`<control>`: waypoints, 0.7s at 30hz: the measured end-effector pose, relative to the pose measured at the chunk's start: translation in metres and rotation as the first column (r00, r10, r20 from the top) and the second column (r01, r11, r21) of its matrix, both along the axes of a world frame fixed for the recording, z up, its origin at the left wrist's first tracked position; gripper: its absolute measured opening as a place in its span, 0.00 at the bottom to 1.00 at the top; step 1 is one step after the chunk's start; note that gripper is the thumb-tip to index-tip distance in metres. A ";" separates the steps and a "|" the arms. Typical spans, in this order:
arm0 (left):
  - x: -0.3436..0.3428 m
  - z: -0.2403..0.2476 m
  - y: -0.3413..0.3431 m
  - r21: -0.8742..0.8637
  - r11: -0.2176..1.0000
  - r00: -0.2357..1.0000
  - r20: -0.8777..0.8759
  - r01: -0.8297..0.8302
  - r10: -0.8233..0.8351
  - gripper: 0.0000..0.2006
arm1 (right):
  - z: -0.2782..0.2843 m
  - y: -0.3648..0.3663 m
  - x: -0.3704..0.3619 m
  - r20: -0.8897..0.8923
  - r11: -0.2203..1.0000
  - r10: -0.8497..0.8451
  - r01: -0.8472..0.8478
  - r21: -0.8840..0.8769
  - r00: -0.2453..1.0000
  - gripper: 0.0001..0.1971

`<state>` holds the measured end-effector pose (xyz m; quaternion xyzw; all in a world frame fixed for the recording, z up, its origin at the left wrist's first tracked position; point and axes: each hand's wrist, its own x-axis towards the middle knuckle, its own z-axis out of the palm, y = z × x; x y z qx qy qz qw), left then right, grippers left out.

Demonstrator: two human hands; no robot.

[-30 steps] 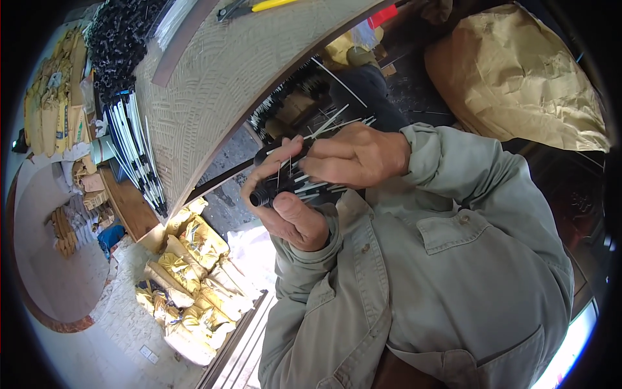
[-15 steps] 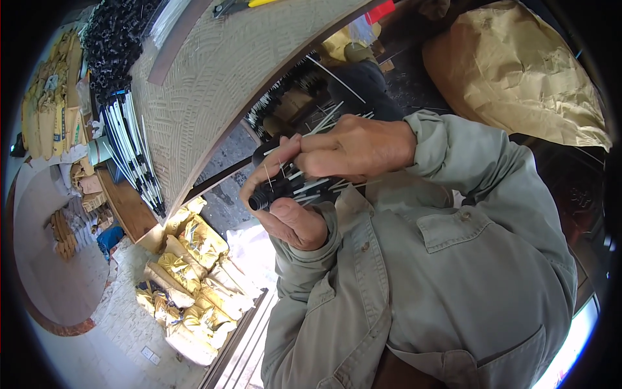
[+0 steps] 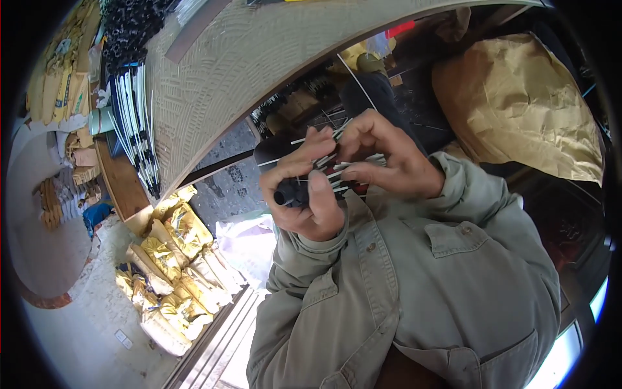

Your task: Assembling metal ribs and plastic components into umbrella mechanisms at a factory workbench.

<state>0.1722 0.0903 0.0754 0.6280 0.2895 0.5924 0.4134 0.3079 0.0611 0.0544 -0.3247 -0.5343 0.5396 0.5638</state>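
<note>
The left hand [image 3: 312, 217] curls around a black cylindrical piece [image 3: 291, 193], whose end pokes out left between thumb and fingers. Thin white rods [image 3: 335, 175] lie between both hands; whether the curved right hand [image 3: 405, 162] pinches any, I cannot tell.

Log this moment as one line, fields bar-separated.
left hand: holding black cylindrical part | right hand: at thin white sticks, grip unclear | around: textured tabletop, brown paper bag
</note>
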 end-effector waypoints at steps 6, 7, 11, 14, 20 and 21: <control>0.003 0.001 -0.009 0.025 1.000 0.994 -0.112 0.007 -0.004 0.14 | 0.002 -0.003 0.008 -0.058 0.975 0.072 -0.083 -0.206 0.996 0.07; 0.002 0.003 -0.009 0.037 0.999 0.996 -0.084 0.010 -0.007 0.14 | 0.004 -0.001 0.010 -0.029 0.978 0.069 -0.073 -0.196 0.997 0.07; -0.008 -0.003 -0.013 -0.045 0.999 0.999 0.024 -0.028 0.030 0.14 | 0.024 0.006 0.019 0.161 0.975 0.186 -0.161 -0.156 0.969 0.05; -0.033 -0.011 -0.005 -0.116 0.991 0.980 0.181 -0.059 0.080 0.13 | 0.011 0.023 0.035 0.192 0.985 0.026 0.007 -0.170 0.981 0.09; -0.060 -0.007 -0.046 -0.028 0.990 0.979 0.154 0.136 -0.130 0.14 | -0.107 0.048 0.053 0.982 0.861 -0.133 0.506 0.047 0.135 0.15; -0.061 -0.007 -0.049 0.009 0.985 0.972 0.166 0.170 -0.169 0.15 | -0.122 0.052 0.052 0.983 0.867 -0.129 0.496 0.047 0.133 0.15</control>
